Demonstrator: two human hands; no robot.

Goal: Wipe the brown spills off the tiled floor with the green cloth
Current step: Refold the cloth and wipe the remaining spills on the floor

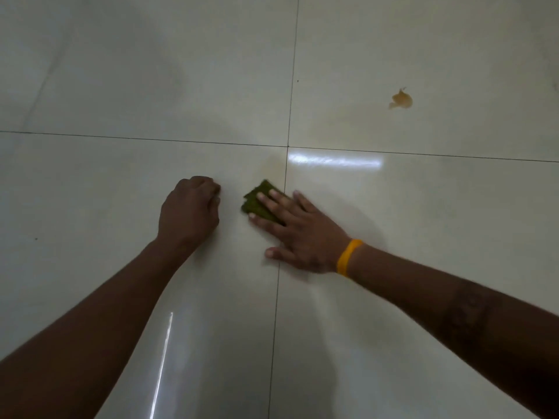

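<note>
The right hand (298, 228) lies flat on the cloth (259, 204), fingers straight and spread, pressing it onto the floor (121, 86). The thumb sticks out to the near side and touches the tile, off the cloth. The cloth is a small, folded, dark green pad. Its near half sits under the fingers (266, 204), and its far edge and left corner stick out beyond the fingertips. It lies just left of the grout line (282, 207) that runs toward the person, with the palm and wrist crossing that line to the right. A yellow band (348, 257) circles the right wrist.

Just beyond the cloth, on the far side of the fingertips, a faint tan smear (273, 163) clouds the tile up to where the grout lines cross. Well beyond the hand and off to its right, on the far right tile, sits a brown spill (400, 99), a small blot with ragged edges, well apart from the cloth.

Left of the cloth, close but not touching it, the left hand (189, 213) rests on the floor with its fingers curled under into a loose fist, knuckles down, holding nothing. Both forearms reach in from the near edge. The tiles are pale and glossy, with bright glare streaks.
</note>
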